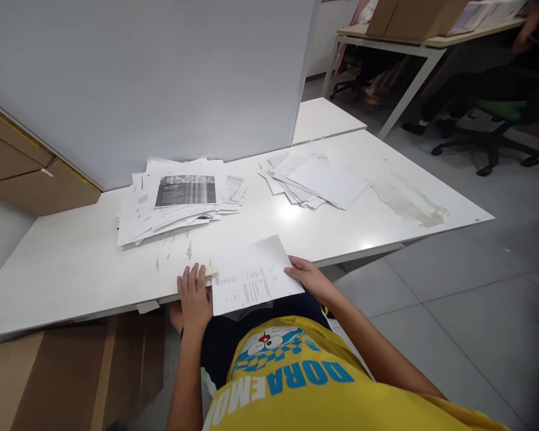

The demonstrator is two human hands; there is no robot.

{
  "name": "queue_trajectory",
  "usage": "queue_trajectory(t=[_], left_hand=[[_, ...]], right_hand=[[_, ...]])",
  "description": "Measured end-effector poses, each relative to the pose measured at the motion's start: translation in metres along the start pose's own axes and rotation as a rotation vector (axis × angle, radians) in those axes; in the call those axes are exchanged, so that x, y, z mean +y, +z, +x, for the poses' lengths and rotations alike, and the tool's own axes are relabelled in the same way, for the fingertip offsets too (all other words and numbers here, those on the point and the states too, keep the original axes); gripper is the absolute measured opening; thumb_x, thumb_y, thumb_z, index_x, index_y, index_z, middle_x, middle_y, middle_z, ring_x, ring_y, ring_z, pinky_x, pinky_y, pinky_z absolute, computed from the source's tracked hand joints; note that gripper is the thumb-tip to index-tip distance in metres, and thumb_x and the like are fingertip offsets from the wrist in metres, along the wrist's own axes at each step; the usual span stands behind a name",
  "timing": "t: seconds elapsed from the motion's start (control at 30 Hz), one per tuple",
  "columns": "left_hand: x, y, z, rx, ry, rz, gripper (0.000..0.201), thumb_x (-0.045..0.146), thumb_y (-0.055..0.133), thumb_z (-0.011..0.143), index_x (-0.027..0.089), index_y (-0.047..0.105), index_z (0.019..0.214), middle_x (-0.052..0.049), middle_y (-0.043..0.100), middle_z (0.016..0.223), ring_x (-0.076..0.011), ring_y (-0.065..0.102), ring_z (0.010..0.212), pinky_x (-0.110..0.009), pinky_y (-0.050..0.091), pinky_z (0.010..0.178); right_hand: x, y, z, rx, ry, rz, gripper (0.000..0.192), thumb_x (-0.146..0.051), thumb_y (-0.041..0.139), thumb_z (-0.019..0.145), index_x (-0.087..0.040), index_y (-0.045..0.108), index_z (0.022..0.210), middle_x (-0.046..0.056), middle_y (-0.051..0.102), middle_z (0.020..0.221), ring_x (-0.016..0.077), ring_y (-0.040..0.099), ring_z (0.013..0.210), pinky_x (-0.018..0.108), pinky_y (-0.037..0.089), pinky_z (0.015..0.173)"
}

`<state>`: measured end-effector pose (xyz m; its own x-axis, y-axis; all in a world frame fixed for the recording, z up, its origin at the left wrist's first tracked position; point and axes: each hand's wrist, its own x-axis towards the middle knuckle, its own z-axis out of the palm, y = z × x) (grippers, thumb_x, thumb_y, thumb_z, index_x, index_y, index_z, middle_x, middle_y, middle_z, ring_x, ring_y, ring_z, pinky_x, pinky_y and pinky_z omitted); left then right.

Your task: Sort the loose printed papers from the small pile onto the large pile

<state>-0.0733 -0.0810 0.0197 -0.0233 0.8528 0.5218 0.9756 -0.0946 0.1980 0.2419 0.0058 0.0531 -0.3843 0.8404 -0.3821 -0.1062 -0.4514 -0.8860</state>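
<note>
A printed white sheet [251,275] lies at the near edge of the white table [72,263], overhanging it a little. My right hand [308,276] holds its right edge between thumb and fingers. Flat on the table edge just left of the sheet rests my left hand [194,294], fingertips touching a small pale strip at the sheet's left side. Farther back lie two loose paper stacks: a messy one [179,200] on the left with a dark printed page on top, and a fanned one [314,179] on the right.
A white partition panel [161,78] stands behind the table. Cardboard boxes [63,371] sit under the table at left. Another desk [413,42], a rolling chair [489,129] and a seated person's legs are at the far right. Grey tiled floor lies to the right.
</note>
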Motion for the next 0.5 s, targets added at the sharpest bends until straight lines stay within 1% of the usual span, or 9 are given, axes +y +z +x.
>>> queue_trajectory(t=[0.1, 0.17, 0.3, 0.4, 0.5], left_hand=[[-0.007, 0.014, -0.003, 0.067, -0.019, -0.008, 0.052, 0.031, 0.052, 0.094, 0.02, 0.047, 0.144, -0.019, 0.055, 0.143, -0.0339, 0.035, 0.147, -0.061, 0.017, 0.123], [-0.01, 0.02, -0.004, 0.095, -0.015, -0.015, 0.049, 0.033, 0.052, 0.095, 0.021, 0.049, 0.143, -0.019, 0.057, 0.141, -0.0329, 0.038, 0.145, -0.06, 0.017, 0.123], [-0.013, 0.02, -0.006, 0.084, -0.022, -0.029, 0.049, 0.035, 0.053, 0.094, 0.022, 0.051, 0.141, -0.017, 0.058, 0.14, -0.0317, 0.042, 0.142, -0.058, 0.018, 0.123], [-0.015, 0.02, -0.007, 0.088, -0.034, -0.038, 0.047, 0.034, 0.053, 0.094, 0.023, 0.054, 0.139, -0.016, 0.06, 0.138, -0.0314, 0.047, 0.138, -0.056, 0.02, 0.122], [-0.021, 0.024, -0.008, 0.108, -0.032, -0.027, 0.043, 0.034, 0.053, 0.093, 0.024, 0.058, 0.135, -0.016, 0.063, 0.134, -0.0314, 0.052, 0.133, -0.055, 0.023, 0.12]], right_hand=[[-0.003, 0.0, 0.001, -0.034, 0.034, 0.05, 0.042, -0.036, 0.074, 0.072, -0.018, 0.074, 0.109, 0.009, 0.077, 0.101, 0.0271, 0.072, 0.086, 0.038, 0.056, 0.078], [-0.006, 0.0, 0.0, -0.049, 0.054, 0.069, 0.041, -0.035, 0.075, 0.071, -0.018, 0.075, 0.108, 0.009, 0.078, 0.101, 0.0268, 0.073, 0.084, 0.038, 0.056, 0.077], [-0.01, 0.002, -0.001, -0.055, 0.085, 0.081, 0.04, -0.034, 0.075, 0.072, -0.019, 0.074, 0.109, 0.009, 0.078, 0.102, 0.0269, 0.073, 0.084, 0.037, 0.058, 0.074], [-0.01, 0.002, -0.001, -0.066, 0.093, 0.09, 0.04, -0.034, 0.073, 0.075, -0.02, 0.073, 0.113, 0.01, 0.078, 0.104, 0.0279, 0.074, 0.088, 0.039, 0.058, 0.078], [-0.009, 0.001, 0.0, -0.081, 0.092, 0.092, 0.041, -0.035, 0.073, 0.077, -0.02, 0.072, 0.114, 0.01, 0.077, 0.105, 0.0286, 0.073, 0.092, 0.039, 0.058, 0.081]])
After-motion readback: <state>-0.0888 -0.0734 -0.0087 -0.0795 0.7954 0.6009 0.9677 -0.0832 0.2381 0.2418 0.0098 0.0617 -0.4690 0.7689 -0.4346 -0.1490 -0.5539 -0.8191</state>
